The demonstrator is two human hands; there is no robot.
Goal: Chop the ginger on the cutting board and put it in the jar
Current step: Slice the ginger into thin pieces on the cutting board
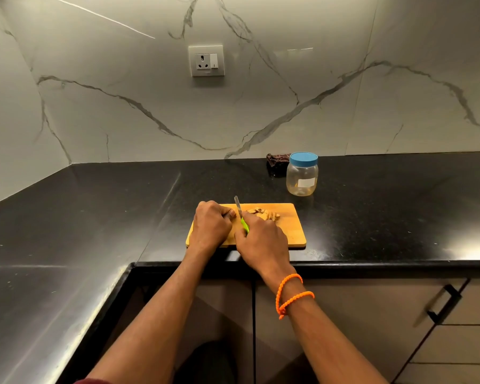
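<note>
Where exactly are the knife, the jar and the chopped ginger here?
knife (237, 205): head view, on the bare metal blade.
jar (302, 177): head view, on its clear wall.
chopped ginger (263, 213): head view, on the pile of cut pieces.

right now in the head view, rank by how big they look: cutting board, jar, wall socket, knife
1. cutting board
2. jar
3. wall socket, close to the jar and farther from the camera, so unsure
4. knife, partly hidden by the right hand
</note>
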